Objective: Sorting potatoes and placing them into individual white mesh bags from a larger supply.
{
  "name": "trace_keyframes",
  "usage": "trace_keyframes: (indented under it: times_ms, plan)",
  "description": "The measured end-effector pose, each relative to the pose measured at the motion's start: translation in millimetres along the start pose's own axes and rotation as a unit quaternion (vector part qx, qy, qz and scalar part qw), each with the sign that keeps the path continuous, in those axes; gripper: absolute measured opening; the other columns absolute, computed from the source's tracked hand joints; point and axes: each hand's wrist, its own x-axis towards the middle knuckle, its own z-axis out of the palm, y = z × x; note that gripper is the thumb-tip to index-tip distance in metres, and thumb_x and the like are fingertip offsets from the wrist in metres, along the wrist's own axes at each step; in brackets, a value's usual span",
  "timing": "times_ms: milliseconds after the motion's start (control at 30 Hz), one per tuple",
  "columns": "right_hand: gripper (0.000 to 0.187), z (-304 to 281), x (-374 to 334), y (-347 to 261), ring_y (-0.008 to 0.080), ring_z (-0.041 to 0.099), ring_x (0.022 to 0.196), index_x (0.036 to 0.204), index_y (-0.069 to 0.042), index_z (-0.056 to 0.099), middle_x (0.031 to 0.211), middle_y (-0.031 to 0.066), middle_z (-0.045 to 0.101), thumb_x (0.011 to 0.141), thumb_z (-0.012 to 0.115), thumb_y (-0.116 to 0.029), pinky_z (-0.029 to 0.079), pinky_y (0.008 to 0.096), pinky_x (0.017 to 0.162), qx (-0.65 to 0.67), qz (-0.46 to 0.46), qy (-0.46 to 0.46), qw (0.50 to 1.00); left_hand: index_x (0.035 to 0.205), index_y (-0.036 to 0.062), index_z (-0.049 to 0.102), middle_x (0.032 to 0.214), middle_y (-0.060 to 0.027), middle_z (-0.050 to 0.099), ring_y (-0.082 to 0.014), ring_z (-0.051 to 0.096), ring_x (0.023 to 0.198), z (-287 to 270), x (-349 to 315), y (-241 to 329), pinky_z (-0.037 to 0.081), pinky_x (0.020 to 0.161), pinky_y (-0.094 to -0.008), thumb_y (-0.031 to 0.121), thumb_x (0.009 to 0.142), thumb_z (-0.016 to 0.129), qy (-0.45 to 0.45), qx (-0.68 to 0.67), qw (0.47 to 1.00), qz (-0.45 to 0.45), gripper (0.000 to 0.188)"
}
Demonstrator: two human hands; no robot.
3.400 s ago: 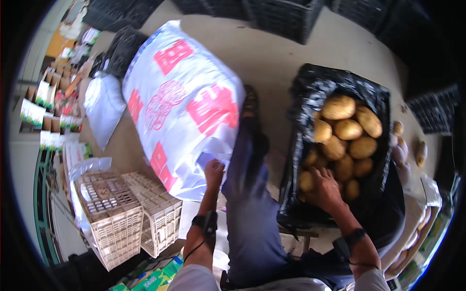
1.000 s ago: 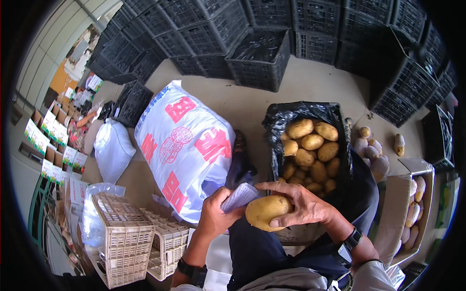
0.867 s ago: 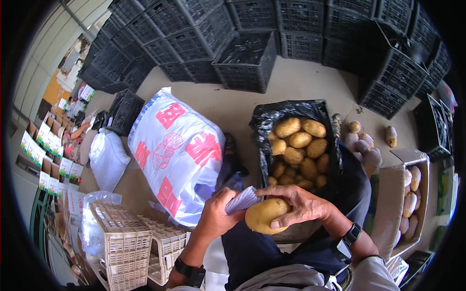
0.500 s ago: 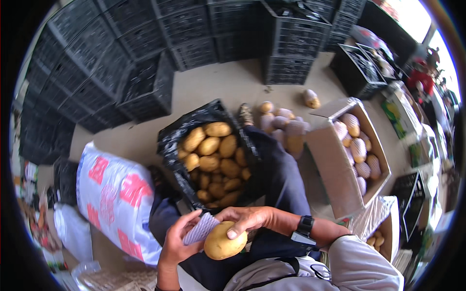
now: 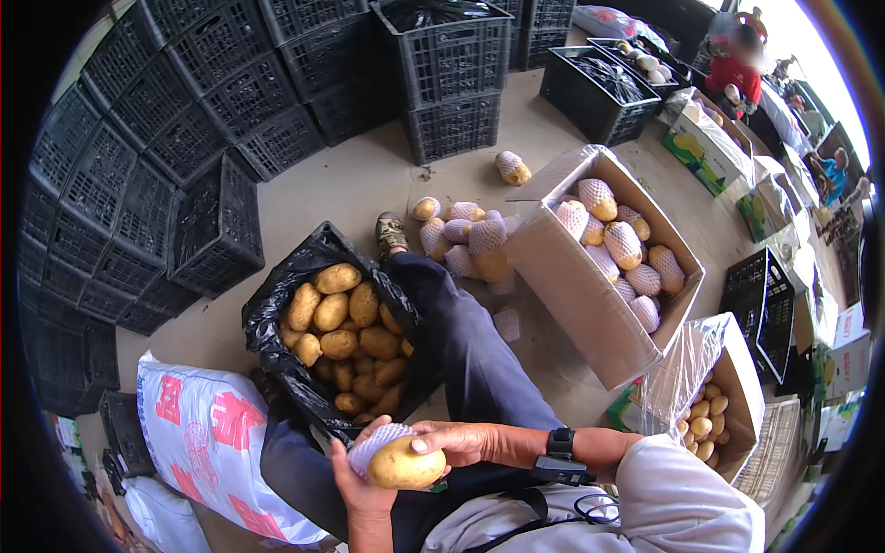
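A large yellow potato is between my hands, above my lap. My right hand grips it, with the thumb on top. A pale lilac foam net sleeve is in my left hand, whose fingers curl around its far side. The sleeve sits against the potato's left end and seems to cover part of it; how far it reaches is hidden. Between my legs stands a crate lined with black plastic, holding many bare potatoes.
To the right, a cardboard box holds sleeved potatoes, with more sleeved potatoes on the floor beside it. Another carton contains small potatoes. A white sack lies left. Black crates are stacked behind. A person in red is far right.
The view has swung to the right. The sleeve, earlier flat beside the potato, now bulges open against its left end. The potato has tipped to lie more level.
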Motion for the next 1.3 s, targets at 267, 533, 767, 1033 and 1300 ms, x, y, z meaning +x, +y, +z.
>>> trace_keyframes:
  times_ms: [267, 533, 767, 1033, 1300]
  plan:
    - [0.059, 0, -21, -5, 0.0055, 0.054, 0.059, 0.12, -0.002, 0.065, 0.084, -0.0011, 0.063, 0.094, 0.074, -0.054, 0.038, 0.0195, 0.045, 0.042, -0.119, 0.092, 0.988, 0.137, -0.0043, 0.059, 0.117, -0.0181, 0.072, -0.0284, 0.071, 0.107, 16, 19, 6, 0.057, 0.1, -0.0423, 0.019, 0.098, 0.066, -0.023, 0.006, 0.993, 0.115, 0.045]
    - [0.058, 0, -42, -46, 0.0071, 0.066, 0.086, 0.129, -0.001, 0.067, 0.104, 0.0019, 0.072, 0.09, 0.082, -0.042, 0.052, 0.0222, 0.065, -0.117, -0.169, 0.261, 0.943, 0.13, -0.0041, 0.063, 0.1, -0.0025, 0.064, -0.0075, 0.059, 0.082, 73, 29, 12, 0.05, 0.074, -0.0216, 0.002, 0.092, 0.073, 0.04, 0.374, 0.874, 0.308, 0.04]
    - [0.068, -1, -54, -70, 0.0139, 0.068, 0.105, 0.149, -0.005, 0.052, 0.125, 0.0061, 0.068, 0.099, 0.071, -0.046, 0.061, 0.0285, 0.074, -0.062, -0.274, 0.257, 0.925, 0.121, 0.0026, 0.068, 0.096, -0.0091, 0.062, -0.0226, 0.064, 0.08, 110, 38, -15, 0.052, 0.066, -0.0332, -0.005, 0.085, 0.071, -0.056, 0.662, 0.617, 0.423, 0.037]
    - [0.065, -28, -162, -125, 0.0195, 0.066, 0.116, 0.146, -0.002, 0.055, 0.132, 0.0072, 0.067, 0.089, 0.077, -0.025, 0.058, 0.0362, 0.097, -0.302, -0.458, 0.45, 0.705, 0.116, 0.005, 0.071, 0.106, -0.0138, 0.063, -0.025, 0.069, 0.08, 142, 43, -45, 0.058, 0.07, -0.0359, -0.003, 0.081, 0.077, -0.22, 0.681, 0.606, 0.347, 0.036]
    - [0.063, -94, -387, -131, 0.0378, 0.067, 0.119, 0.15, -0.005, 0.05, 0.137, 0.0252, 0.06, 0.092, 0.074, -0.014, 0.054, 0.0442, 0.102, -0.56, -0.286, 0.773, 0.082, 0.12, 0.0008, 0.069, 0.098, -0.0046, 0.066, -0.0109, 0.065, 0.079, 38, 23, 40, 0.056, 0.068, -0.0267, 0.0, 0.095, 0.066, 0.083, 0.537, 0.79, 0.285, 0.025]
